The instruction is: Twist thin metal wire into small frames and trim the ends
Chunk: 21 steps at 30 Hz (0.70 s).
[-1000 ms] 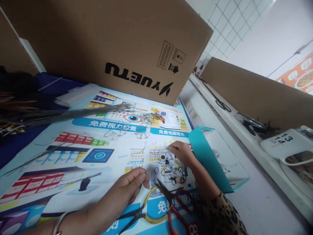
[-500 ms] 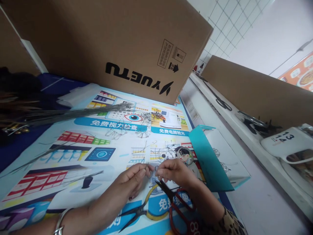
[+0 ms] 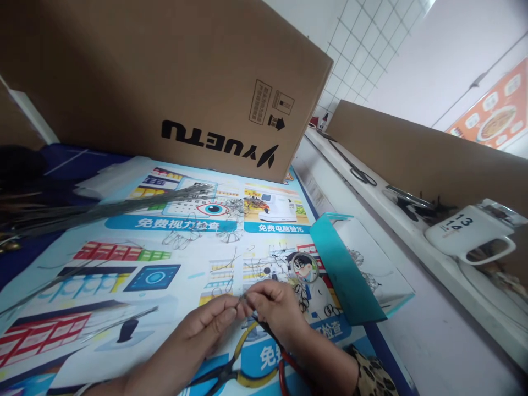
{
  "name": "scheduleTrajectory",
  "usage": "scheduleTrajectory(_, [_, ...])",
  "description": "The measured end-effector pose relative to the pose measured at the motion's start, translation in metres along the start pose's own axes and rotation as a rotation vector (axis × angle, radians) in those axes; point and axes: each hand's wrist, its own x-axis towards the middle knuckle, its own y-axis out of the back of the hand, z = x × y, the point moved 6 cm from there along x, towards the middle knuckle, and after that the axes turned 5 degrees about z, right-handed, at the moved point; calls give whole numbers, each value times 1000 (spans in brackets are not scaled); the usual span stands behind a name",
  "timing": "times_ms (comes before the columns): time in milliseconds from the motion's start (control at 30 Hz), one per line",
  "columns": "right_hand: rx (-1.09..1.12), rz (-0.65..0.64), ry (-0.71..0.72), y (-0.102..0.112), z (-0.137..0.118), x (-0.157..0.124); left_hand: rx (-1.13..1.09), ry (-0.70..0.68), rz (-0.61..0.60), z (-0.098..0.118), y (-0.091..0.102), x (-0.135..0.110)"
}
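My left hand (image 3: 210, 327) is closed in a pinch on a thin wire (image 3: 242, 297), most of which the fingers hide. My right hand (image 3: 274, 311) pinches the same wire, its fingertips touching those of the left. Below the hands lie yellow-handled pliers (image 3: 256, 379), jaws pointing left. Red-handled scissors (image 3: 282, 371) lie partly covered by my right wrist. Beyond the fingers, several small dark wire loops (image 3: 303, 300) and loose wire pieces are scattered around a roll of clear tape (image 3: 304, 268).
A bundle of long straight wires (image 3: 136, 204) lies at the left. A large cardboard box (image 3: 206, 82) stands at the back. At the right are an open teal box (image 3: 346, 269) with wire pieces inside, and a ledge holding a white mug (image 3: 462, 234). A printed poster (image 3: 185, 275) covers the table.
My hands have come together until their fingertips meet, and the right hand has turned over the wire. It now covers more of the scissors. The camera view has shifted slightly.
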Motion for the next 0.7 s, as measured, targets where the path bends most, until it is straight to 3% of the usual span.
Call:
scheduleTrajectory(200, [145, 157, -50, 8, 3, -5, 324, -299, -95, 8, -7, -8])
scheduleTrajectory(400, [254, 133, -67, 4, -7, -8, 507, -472, -318, 16, -23, -16])
scheduleTrajectory(500, [89, 169, 34, 12, -20, -9, 423, -424, -223, 26, -16, -18])
scheduleTrajectory(633, [-171, 202, 275, 17, -40, -13, 132, -141, 97, 24, 7, -9])
scheduleTrajectory(700, [-242, 162, 388, 11, -46, -17, -60, -44, 189, 20, 12, -4])
